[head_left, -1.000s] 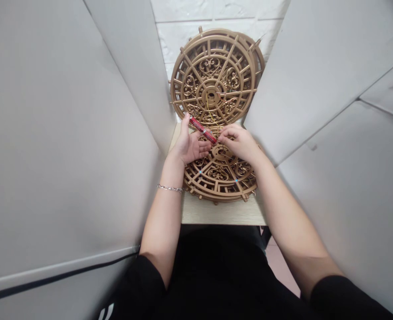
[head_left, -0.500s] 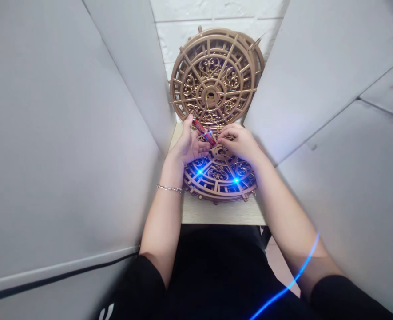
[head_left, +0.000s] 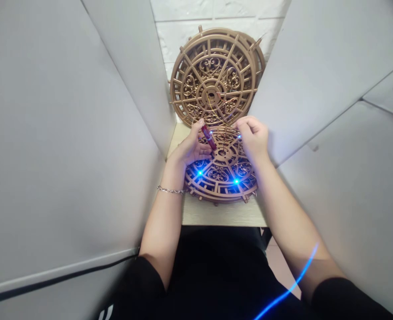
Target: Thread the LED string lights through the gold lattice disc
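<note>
My left hand (head_left: 193,149) grips a slim red cylinder (head_left: 208,137), battery-like in shape, between the thumb and fingers. It is held tilted over the left side of a bronze openwork disc (head_left: 221,184) with scrollwork and a round hub. My right hand (head_left: 255,135) is closed in a pinch above the disc's far right edge; whatever lies between its fingertips is too small to make out. Blue lights (head_left: 200,173) glow on the near part of the disc, and a smaller one shines beside my right hand. A thin yellow wire (head_left: 212,109) hangs near the hands.
More bronze discs (head_left: 212,40) stand upright against the white brick-patterned wall (head_left: 186,35). Pale panels (head_left: 116,133) rise closely on both sides. The disc lies on a light wooden board (head_left: 223,215). A black cable (head_left: 59,278) runs along the lower left.
My right hand has drawn away from the red cylinder, to the right, uncovering the hub and another blue light. In my left hand the cylinder has turned steeper and shifted slightly right.
</note>
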Action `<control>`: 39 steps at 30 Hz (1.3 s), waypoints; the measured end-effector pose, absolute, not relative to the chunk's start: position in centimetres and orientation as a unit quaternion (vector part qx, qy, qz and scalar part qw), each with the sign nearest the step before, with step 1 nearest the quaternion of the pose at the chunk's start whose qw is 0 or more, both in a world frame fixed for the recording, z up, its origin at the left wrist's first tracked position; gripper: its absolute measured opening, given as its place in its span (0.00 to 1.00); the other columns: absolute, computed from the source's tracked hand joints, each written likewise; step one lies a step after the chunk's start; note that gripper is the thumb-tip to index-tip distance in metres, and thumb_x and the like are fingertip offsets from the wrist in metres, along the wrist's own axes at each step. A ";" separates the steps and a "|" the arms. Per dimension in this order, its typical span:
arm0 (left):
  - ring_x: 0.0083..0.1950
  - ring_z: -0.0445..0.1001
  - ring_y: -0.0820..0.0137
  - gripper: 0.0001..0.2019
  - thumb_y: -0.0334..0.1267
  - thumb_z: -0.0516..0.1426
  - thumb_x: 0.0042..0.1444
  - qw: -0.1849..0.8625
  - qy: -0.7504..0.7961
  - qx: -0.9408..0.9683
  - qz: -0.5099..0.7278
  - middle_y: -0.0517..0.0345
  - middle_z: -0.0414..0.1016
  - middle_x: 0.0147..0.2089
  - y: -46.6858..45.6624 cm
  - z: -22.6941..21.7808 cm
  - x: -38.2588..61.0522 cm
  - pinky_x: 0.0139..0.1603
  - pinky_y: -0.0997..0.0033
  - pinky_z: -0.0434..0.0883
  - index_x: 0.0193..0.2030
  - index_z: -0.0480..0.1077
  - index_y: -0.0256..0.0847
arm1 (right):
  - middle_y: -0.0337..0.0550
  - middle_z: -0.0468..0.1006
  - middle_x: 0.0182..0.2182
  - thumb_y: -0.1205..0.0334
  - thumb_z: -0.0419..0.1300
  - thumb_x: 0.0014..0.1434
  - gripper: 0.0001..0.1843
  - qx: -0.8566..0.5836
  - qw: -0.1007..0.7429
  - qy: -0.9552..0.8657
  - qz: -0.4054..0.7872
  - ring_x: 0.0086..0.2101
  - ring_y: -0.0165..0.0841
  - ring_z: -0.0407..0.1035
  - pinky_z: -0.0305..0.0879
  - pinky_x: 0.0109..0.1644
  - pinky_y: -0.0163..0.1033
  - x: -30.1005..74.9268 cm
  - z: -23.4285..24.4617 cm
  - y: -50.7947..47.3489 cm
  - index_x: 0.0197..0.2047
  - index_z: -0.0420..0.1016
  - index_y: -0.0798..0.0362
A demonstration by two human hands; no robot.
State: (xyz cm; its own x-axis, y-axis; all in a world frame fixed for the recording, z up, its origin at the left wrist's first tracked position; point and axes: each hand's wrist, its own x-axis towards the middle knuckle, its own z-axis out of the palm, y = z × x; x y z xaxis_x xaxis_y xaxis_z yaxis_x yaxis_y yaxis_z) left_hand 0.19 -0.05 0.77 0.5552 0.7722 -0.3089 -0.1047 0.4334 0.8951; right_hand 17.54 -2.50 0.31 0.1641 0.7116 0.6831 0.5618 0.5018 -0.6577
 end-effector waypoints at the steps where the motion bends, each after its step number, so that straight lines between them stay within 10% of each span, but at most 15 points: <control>1: 0.28 0.72 0.66 0.35 0.68 0.44 0.44 0.759 0.374 0.448 0.289 0.51 0.72 0.26 0.0 0.7 0.2 0.38 0.60 0.68 0.47 0.65 0.42 | 0.40 0.72 0.26 0.58 0.48 0.57 0.15 -0.498 0.576 -0.645 0.063 0.33 0.31 0.68 0.63 0.42 0.41 17.5 0.3 -2.6 0.23 0.67 0.51; 15: 0.34 0.72 0.66 0.35 0.67 0.42 0.47 0.708 0.416 0.489 0.295 0.49 0.72 0.33 -0.3 1.3 0.0 0.37 0.64 0.67 0.51 0.62 0.41 | 0.38 0.71 0.23 0.58 0.54 0.54 0.14 -0.448 0.600 -0.655 0.099 0.30 0.29 0.66 0.62 0.39 0.38 17.0 0.9 -3.1 0.20 0.69 0.53; 24: 0.26 0.68 0.76 0.27 0.59 0.50 0.49 0.640 0.416 0.578 0.287 0.55 0.71 0.30 -1.3 1.7 0.5 0.29 0.76 0.65 0.46 0.65 0.40 | 0.34 0.69 0.19 0.47 0.60 0.46 0.19 -0.413 0.538 -0.583 0.447 0.17 0.21 0.56 0.52 0.17 0.30 15.9 1.0 -3.4 0.34 0.77 0.53; 39: 0.30 0.69 0.75 0.29 0.63 0.46 0.49 0.643 0.419 0.586 0.259 0.54 0.72 0.34 -1.0 1.3 0.3 0.31 0.76 0.64 0.47 0.65 0.41 | 0.38 0.75 0.32 0.58 0.65 0.43 0.10 -0.344 0.618 -0.587 0.394 0.33 0.29 0.71 0.70 0.40 0.38 14.5 0.8 -3.6 0.31 0.73 0.51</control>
